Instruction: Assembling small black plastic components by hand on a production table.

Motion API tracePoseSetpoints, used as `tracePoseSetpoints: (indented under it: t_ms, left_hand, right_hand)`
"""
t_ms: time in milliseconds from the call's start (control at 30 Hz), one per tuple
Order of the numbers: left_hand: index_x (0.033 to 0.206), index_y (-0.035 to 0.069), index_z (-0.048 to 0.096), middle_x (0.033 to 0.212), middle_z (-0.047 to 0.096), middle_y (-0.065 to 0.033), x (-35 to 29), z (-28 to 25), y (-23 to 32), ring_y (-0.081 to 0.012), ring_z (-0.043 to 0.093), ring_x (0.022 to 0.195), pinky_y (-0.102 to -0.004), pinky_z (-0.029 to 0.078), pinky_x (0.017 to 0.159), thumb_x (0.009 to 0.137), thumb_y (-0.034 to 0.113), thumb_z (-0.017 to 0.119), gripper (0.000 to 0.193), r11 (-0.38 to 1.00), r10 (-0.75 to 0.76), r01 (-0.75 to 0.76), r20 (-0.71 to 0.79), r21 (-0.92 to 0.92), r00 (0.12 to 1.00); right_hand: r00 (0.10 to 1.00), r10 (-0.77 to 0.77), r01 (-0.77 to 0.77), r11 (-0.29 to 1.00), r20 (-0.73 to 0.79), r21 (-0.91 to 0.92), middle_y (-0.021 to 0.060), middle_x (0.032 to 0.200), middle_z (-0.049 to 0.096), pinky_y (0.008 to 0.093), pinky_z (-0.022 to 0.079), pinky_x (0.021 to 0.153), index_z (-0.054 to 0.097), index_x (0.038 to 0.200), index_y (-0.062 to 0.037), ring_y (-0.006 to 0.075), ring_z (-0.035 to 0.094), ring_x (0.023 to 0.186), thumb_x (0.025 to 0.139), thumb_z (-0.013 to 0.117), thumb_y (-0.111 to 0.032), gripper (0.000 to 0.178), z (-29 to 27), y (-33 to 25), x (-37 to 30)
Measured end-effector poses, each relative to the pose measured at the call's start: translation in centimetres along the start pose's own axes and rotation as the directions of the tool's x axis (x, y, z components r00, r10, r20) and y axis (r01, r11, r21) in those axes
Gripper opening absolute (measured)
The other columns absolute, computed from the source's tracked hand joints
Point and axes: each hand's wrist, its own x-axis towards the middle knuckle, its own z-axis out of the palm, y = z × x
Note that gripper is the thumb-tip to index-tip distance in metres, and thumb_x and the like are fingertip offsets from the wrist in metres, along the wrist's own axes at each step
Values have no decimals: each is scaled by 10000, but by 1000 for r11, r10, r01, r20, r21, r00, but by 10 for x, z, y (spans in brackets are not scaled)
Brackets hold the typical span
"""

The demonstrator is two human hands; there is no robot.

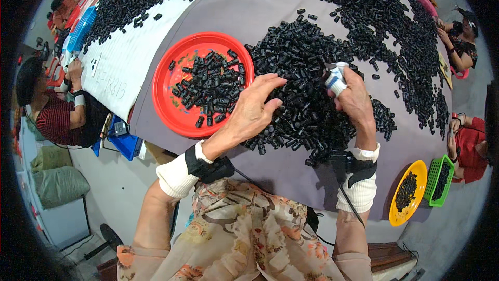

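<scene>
A big heap of small black cylindrical plastic parts lies on the grey-covered table in front of me. Over its left side, next to the red plate, hovers my left hand, thumb and fingers apart, with nothing visible between them. My right hand is above the heap's right part, closed round a small white-and-blue wrapped tool with a greyish tip. Its exact kind is unclear. The round red plate holds many loose black parts, and more of them lie under both hands.
At the lower right are a yellow plate and a green basket, both with dark pieces. More black parts spread across the far right and a white-covered table. Other people sit left and right. Dark cables run from my wrist bands.
</scene>
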Motion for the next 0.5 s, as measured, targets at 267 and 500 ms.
tracePoseSetpoints:
  t_ms: [267,500]
  left_hand:
    - [923,21,584,926,552,-102,5,14,1,-232,534,812,-323,448,679,708,67,656,232,1000,-17,17,-23,21,1000]
    - [833,31,582,809,492,-95,11,40,8,-266,479,789,-363,422,676,684,113,669,191,954,152,-140,-24,266,988]
  right_hand:
    - [999,24,-22,999,-47,36,39,566,504,237,339,380,532,839,-5,93,435,400,746,415,-29,151,-13,9,-13]
    - [999,51,-50,994,-10,98,8,529,485,215,321,378,561,848,-16,69,432,404,776,497,-80,116,-11,-5,-23]
